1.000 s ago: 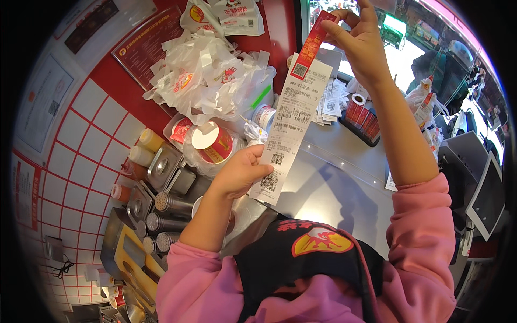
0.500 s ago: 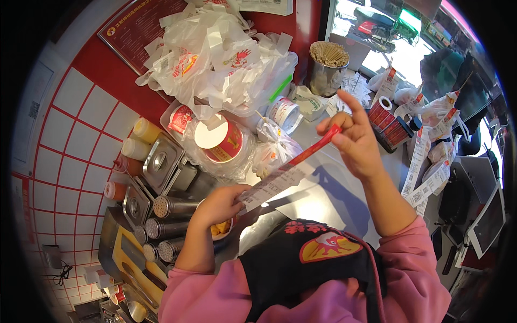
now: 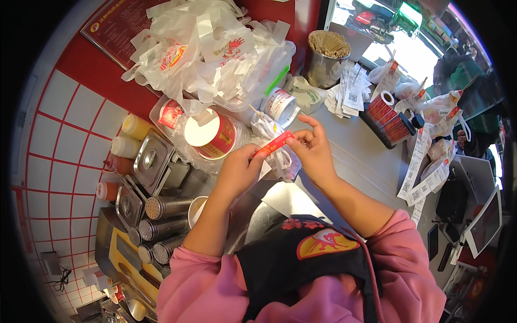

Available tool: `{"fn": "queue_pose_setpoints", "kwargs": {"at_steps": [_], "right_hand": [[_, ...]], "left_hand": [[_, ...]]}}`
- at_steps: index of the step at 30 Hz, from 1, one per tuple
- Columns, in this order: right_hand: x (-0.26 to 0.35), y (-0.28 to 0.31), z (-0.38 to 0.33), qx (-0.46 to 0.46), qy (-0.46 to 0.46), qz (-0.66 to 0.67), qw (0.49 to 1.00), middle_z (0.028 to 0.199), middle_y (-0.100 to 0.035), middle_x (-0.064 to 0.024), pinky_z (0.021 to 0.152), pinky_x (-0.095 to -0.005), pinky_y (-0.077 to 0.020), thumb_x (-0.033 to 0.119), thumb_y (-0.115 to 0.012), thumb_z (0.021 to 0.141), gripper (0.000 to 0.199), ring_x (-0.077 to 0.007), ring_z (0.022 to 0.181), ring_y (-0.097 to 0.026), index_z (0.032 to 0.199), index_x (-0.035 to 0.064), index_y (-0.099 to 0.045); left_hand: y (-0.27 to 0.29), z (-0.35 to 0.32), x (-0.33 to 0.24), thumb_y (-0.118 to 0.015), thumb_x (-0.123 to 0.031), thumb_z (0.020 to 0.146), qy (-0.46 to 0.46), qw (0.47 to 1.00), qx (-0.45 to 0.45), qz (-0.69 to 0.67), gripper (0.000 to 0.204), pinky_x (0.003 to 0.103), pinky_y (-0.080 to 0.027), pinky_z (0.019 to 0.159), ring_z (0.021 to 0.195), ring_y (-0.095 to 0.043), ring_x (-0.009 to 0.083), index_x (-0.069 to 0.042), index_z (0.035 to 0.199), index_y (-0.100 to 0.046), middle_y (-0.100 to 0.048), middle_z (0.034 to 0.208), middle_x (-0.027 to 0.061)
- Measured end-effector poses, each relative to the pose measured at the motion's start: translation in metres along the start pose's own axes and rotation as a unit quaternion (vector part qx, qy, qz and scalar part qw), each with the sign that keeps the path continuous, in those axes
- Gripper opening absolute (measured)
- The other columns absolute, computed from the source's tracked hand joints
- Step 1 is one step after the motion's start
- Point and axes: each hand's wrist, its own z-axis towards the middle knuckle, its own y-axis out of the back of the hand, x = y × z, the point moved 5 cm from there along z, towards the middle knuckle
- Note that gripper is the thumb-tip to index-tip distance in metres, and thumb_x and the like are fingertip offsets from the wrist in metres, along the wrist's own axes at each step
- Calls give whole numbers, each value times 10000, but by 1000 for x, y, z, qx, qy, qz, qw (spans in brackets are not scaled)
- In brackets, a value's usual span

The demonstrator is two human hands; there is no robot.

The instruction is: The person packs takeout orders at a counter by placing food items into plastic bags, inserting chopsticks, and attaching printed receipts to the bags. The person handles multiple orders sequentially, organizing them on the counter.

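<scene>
A short red printed adhesive-looking strip [image 3: 276,143] stretches between my two hands above the counter. My left hand [image 3: 241,168] is closed, its thumb and fingers pinching the left end. At the right end my right hand [image 3: 316,156] pinches it between thumb and index finger, the other fingers curled loosely. Of the paper receipt, only a white edge seems to show under my left fingers. Just behind the strip stands a knotted white plastic bag [image 3: 267,127], partly covered by my hands.
Nested paper tubs [image 3: 209,134] in clear plastic and a heap of white bags [image 3: 215,54] lie at the back left. Metal shakers [image 3: 167,206] stand left of my forearm. A stick-filled canister [image 3: 327,59], loose receipts [image 3: 349,91] and a sticker-roll dispenser [image 3: 389,121] are at right.
My right hand has come down and left, close to my left hand, which moved up and right. The long red strip now shows only as a short length, and the receipt is mostly hidden.
</scene>
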Motion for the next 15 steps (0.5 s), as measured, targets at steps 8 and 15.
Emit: {"fn": "queue_pose_setpoints", "kwargs": {"at_steps": [8, 15], "right_hand": [[-35, 5, 15, -57, -10, 4, 998, 832, -570, -37, 608, -191, -415, 8, -600, 849, 430, -61, 698, -522, 1218, 42, -382], [-42, 12, 31, -2, -36, -146, 989, 835, -574, -48, 566, -217, -436, 70, -648, 822, 164, -74, 624, -523, 964, 11, -591]], "left_hand": [[6, 34, -14, -600, -392, 836, 0, 969, 21, 247, 366, 442, -461, 651, 725, -611, 348, -30, 829, -645, -627, 748, 178], [5, 50, -17, -705, -342, 773, -28, 977, -25, 209, 339, 358, -475, 641, 686, -613, 250, -15, 834, -642, -633, 790, 115]]}}
